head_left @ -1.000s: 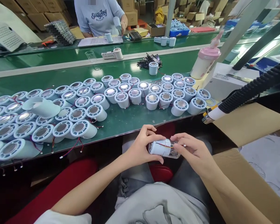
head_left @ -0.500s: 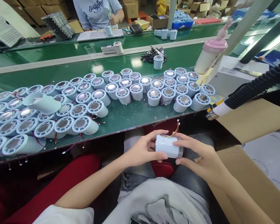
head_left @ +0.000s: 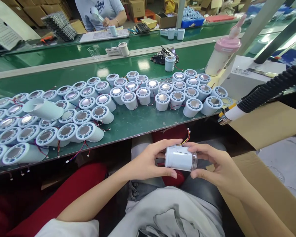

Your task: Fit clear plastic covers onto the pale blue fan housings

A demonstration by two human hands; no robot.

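I hold a pale blue cylindrical unit (head_left: 179,158) on its side over my lap, below the table's front edge. My left hand (head_left: 150,161) grips its left end, thumb under and fingers over. Closed round its clear right end is my right hand (head_left: 213,166). Thin red and yellow wires with a small white plug (head_left: 186,135) stick up from the unit. Several like units (head_left: 128,98) with metal-disc tops stand packed on the green table (head_left: 138,123) ahead.
A black corrugated hose with a nozzle (head_left: 239,110) hangs at the right over an open cardboard box (head_left: 263,131). A pink-lidded bottle (head_left: 222,54) stands on the table's right. Across the far belt another person (head_left: 101,13) handles a part.
The unit has been turned in my hands so that its smooth side faces up, and both hands have shifted a little to the right. The wires now point upward.
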